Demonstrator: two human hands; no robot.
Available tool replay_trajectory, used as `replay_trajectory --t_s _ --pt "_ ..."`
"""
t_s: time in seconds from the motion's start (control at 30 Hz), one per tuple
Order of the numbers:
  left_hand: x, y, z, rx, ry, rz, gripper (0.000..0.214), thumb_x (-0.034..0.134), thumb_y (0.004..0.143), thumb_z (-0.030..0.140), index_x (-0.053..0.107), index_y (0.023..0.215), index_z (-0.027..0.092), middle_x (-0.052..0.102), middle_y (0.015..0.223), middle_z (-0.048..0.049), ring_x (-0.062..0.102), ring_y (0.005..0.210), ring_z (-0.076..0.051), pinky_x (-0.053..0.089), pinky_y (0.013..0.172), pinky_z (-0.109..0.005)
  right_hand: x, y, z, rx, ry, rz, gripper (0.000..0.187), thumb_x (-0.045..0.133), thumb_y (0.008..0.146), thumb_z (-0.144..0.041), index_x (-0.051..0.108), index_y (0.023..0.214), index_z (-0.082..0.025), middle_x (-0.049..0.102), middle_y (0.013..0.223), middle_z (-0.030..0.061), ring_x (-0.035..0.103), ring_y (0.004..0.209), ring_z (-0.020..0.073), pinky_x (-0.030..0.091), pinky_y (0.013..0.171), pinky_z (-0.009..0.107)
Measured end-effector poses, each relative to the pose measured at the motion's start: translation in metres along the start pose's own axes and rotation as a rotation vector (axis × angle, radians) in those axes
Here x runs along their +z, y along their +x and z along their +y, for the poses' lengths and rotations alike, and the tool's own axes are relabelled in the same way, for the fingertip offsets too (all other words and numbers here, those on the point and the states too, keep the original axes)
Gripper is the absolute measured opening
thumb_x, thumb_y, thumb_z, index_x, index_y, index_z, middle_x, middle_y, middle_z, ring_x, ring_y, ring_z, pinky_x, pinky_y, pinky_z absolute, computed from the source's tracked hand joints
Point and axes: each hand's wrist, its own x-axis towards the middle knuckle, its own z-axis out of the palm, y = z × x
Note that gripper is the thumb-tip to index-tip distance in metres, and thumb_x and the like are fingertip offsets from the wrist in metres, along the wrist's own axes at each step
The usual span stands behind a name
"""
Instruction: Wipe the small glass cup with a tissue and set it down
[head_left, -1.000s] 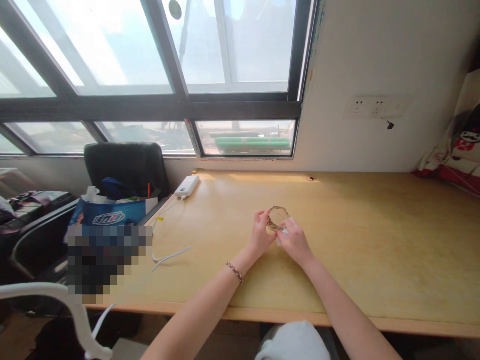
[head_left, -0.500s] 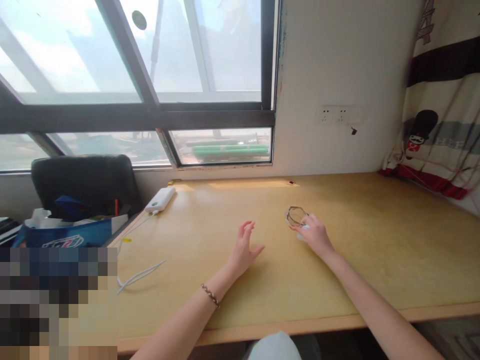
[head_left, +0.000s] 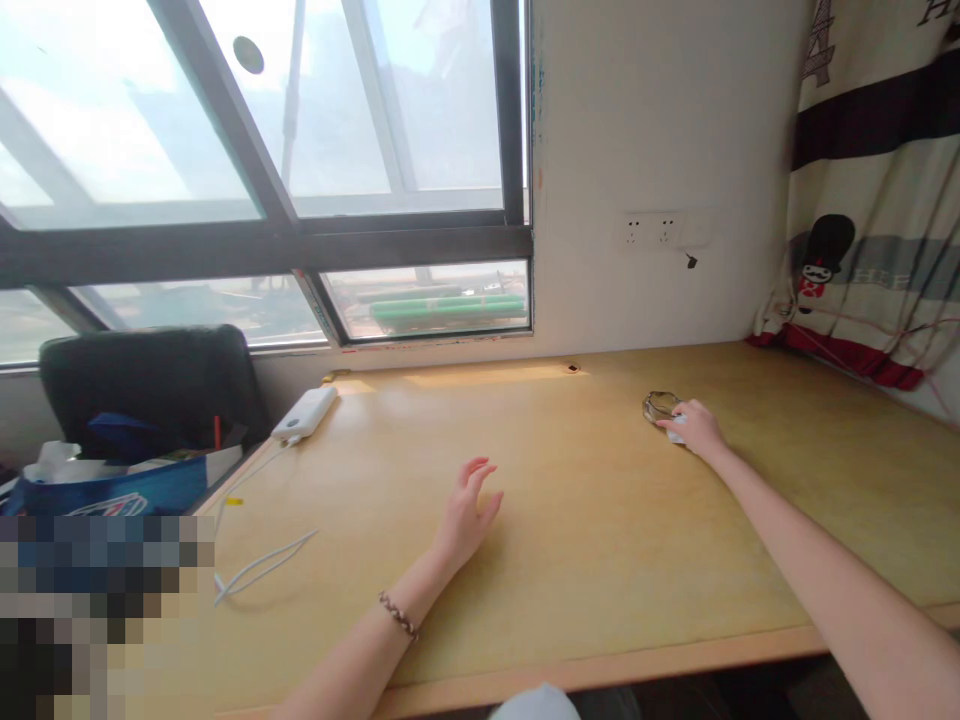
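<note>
Toward two o'clock from the middle of the wooden table (head_left: 555,580), a round, thin-rimmed band (head_left: 651,408) is gripped at its near-right edge by the right hand (head_left: 699,427), and a white tag (head_left: 676,431) is shown just under the fingers. Over by nine o'clock, the left hand (head_left: 463,518) is held with thumb and bent fingers parted, and a bracelet (head_left: 399,615) is worn there. Out at ten, a white power bank (head_left: 306,414) is seen, plugged with a white cable (head_left: 259,572).

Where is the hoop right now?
In the head view, the hoop is right of centre, held in the right hand, over the far half of the table and below the wall sockets.
</note>
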Motion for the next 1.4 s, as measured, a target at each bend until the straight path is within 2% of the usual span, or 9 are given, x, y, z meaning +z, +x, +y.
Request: replay_trajectory --t_s 0.53,0.7,0.8,0.9,1.0,1.17,1.23,1.3,1.4 --pt "-0.002 -0.002 0.001 -0.014 -0.018 -0.047 0.02 0.044 0.079 0.021 0.051 0.098 0.022 0.048 0.11 -0.0072 0.047 0.104 -0.018 0.039 0.09 -0.035 0.024 0.018 0.006 -0.018 0.071 -0.032 0.039 0.06 0.053 -0.057 0.06 0.064 -0.019 0.05 0.07 0.0029 0.05 0.065 0.0183 0.037 0.059 0.029" --pt "-0.004 -0.002 0.003 -0.012 -0.036 -0.064 0.018 0.044 0.08 0.022 0.052 0.096 0.021 0.049 0.109 -0.0071 0.047 0.103 -0.018 0.039 0.09 -0.035 0.011 0.023 0.004 -0.015 0.073 -0.121 0.035 0.064 0.05 -0.051 0.062 0.065 -0.02 0.054 0.069 0.0035 0.051 0.066 0.0191 0.037 0.06 0.03" --pt "-0.005 -0.003 0.004 -0.009 -0.051 -0.068 0.018 0.044 0.079 0.021 0.053 0.095 0.021 0.049 0.108 -0.0073 0.048 0.103 -0.018 0.039 0.089 -0.036 -0.011 0.026 -0.008 0.081 0.204 -0.192 0.043 0.069 0.046 -0.046 0.064 0.081 -0.021 0.058 0.066 0.0027 0.051 0.058 0.0177 0.037 0.054 0.029" --pt "-0.004 -0.003 0.006 -0.005 -0.082 -0.063 0.018 0.044 0.079 0.021 0.053 0.094 0.021 0.05 0.108 -0.0078 0.048 0.102 -0.019 0.04 0.089 -0.037 -0.034 0.025 -0.044 0.255 0.517 -0.205 0.062 0.069 0.049 -0.043 0.057 0.105 -0.019 0.057 0.058 0.001 0.05 0.049 0.0153 0.036 0.048 0.028" --pt "-0.001 0.002 0.012 0.0 -0.152 -0.042 0.018 0.046 0.078 0.022 0.054 0.095 0.021 0.051 0.108 -0.0081 0.048 0.102 -0.019 0.039 0.089 -0.037 -0.039 0.009 -0.11 0.417 0.96 -0.179 0.062 0.066 0.056 -0.045 0.052 0.11 -0.018 0.06 0.068 0.0034 0.053 0.051 0.0144 0.038 0.045 0.026" --pt "0.011 0.017 0.021 -0.07 -0.456 -0.068 0.021 0.046 0.08 0.029 0.054 0.095 0.018 0.057 0.095 -0.0081 0.056 0.087 -0.016 0.045 0.08 -0.032 -0.001 -0.054 -0.247 0.499 1.411 -0.28 0.041 0.067 0.059 -0.045 0.059 0.089 -0.017 0.063 0.071 0.0029 0.057 0.059 0.0141 0.042 0.047 0.022" --pt "0.016 0.019 0.021 -0.156 -0.636 -0.079 0.027 0.046 0.079 0.031 0.049 0.103 0.018 0.058 0.094 -0.0072 0.058 0.081 -0.015 0.046 0.075 -0.03 0.016 -0.079 -0.287 0.532 1.481 -0.382 0.042 0.068 0.059 -0.041 0.056 0.093 -0.02 0.064 0.071 0.0015 0.059 0.06 0.0149 0.044 0.05 0.023" --pt "0.018 0.019 0.017 -0.269 -0.785 -0.069 0.034 0.051 0.076 0.033 0.046 0.106 0.018 0.059 0.091 -0.0059 0.059 0.077 -0.015 0.047 0.07 -0.028 0.025 -0.098 -0.311 0.551 1.486 -0.504 0.046 0.068 0.059 -0.038 0.053 0.1 -0.022 0.064 0.074 0.0008 0.06 0.062 0.0155 0.045 0.05 0.024" --pt "0.014 0.015 0.01 -0.396 -0.857 -0.057 0.033 0.061 0.068 0.035 0.052 0.093 0.015 0.061 0.079 -0.0036 0.059 0.069 -0.014 0.047 0.061 -0.024 0.026 -0.111 -0.321 0.525 1.469 -0.593 0.05 0.068 0.061 -0.036 0.049 0.106 -0.023 0.064 0.076 0.0001 0.061 0.064 0.016 0.046 0.051 0.024"
